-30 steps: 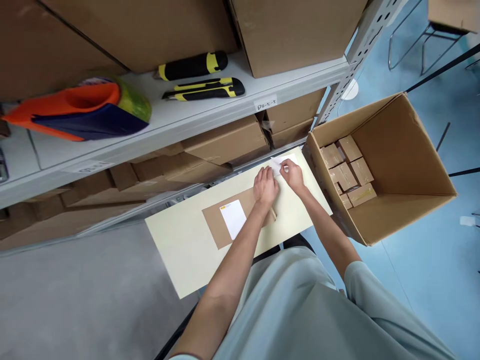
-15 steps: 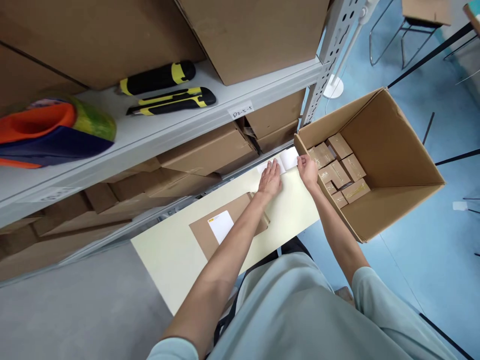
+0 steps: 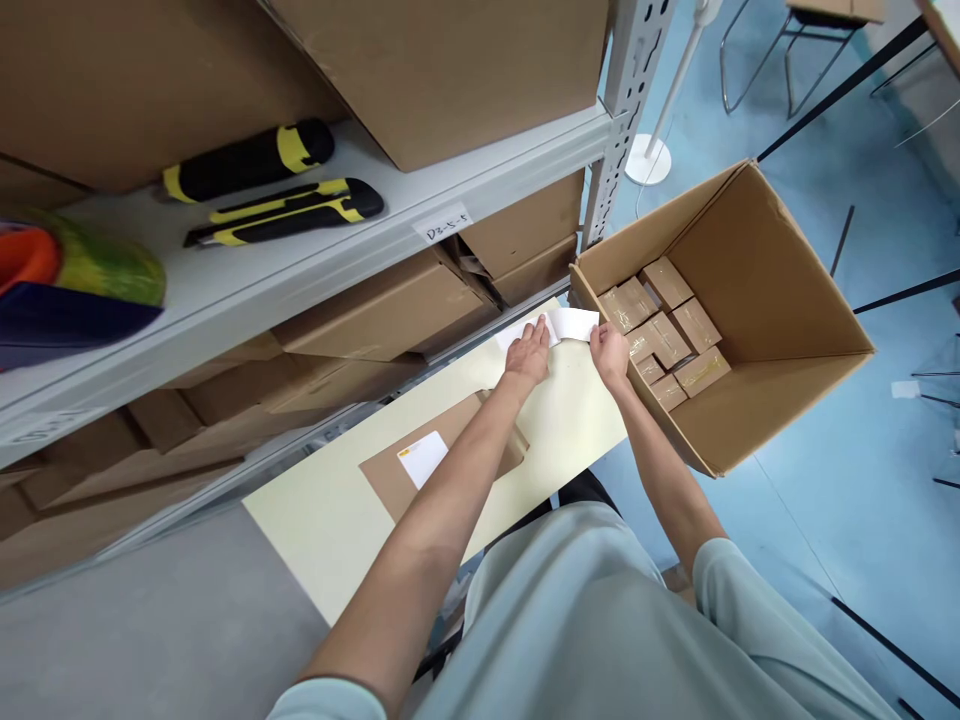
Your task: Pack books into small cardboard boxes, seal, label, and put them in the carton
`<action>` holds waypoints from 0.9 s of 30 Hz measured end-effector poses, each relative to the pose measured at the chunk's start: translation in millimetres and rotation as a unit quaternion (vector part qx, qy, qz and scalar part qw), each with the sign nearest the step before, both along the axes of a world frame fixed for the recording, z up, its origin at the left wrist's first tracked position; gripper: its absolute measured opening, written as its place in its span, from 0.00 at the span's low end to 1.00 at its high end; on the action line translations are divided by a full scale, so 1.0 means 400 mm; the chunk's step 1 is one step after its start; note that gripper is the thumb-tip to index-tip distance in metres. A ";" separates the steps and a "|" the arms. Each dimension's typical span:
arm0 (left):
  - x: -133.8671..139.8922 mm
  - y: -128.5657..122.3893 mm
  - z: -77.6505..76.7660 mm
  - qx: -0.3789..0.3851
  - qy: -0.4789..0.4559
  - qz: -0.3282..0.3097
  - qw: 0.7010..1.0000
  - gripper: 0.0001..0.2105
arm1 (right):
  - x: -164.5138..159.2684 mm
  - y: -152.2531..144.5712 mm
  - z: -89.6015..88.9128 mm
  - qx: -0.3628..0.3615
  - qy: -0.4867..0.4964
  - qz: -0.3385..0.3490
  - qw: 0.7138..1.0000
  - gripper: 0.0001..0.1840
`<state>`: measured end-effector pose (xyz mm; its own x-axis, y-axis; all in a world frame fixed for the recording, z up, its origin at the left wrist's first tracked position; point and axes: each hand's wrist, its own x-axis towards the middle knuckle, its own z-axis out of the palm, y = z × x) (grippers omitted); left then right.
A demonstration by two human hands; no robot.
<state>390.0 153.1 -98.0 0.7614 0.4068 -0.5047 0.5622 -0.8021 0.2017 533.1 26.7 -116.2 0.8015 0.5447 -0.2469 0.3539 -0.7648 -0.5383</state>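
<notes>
My left hand (image 3: 529,352) lies with fingers stretched out, pressing a strip of white paper labels (image 3: 576,323) onto a cream tabletop (image 3: 300,510). The strip's right end is pinched between the thumb and fingers of my right hand (image 3: 609,355), raised a little off the surface. Under my left forearm rests a flat brown cardboard package (image 3: 386,480). It bears a white label (image 3: 422,459) with a small yellow mark; my arm hides part of the package.
An open carton (image 3: 787,370) holding several small taped boxes (image 3: 667,338) stands right of the table. Behind is a metal shelf (image 3: 480,185) with large cartons, two black-and-yellow utility knives (image 3: 300,215) and a tape dispenser (image 3: 82,290). A white stand (image 3: 649,160) is on the floor.
My right hand has drawn the strip's end slightly toward me, so more of its white face shows. My left hand stays flat on the strip. The whole view has shifted a little.
</notes>
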 end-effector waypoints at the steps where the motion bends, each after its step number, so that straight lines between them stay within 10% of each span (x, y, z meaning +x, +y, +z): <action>1: 0.001 0.001 0.001 0.000 0.004 -0.002 1.000 0.42 | 0.000 -0.003 0.000 -0.003 0.001 -0.002 1.000 0.16; 27: 0.043 0.061 -0.012 -0.057 0.051 -0.008 0.997 0.49 | 0.009 0.002 0.028 -0.005 -0.017 -0.013 1.000 0.15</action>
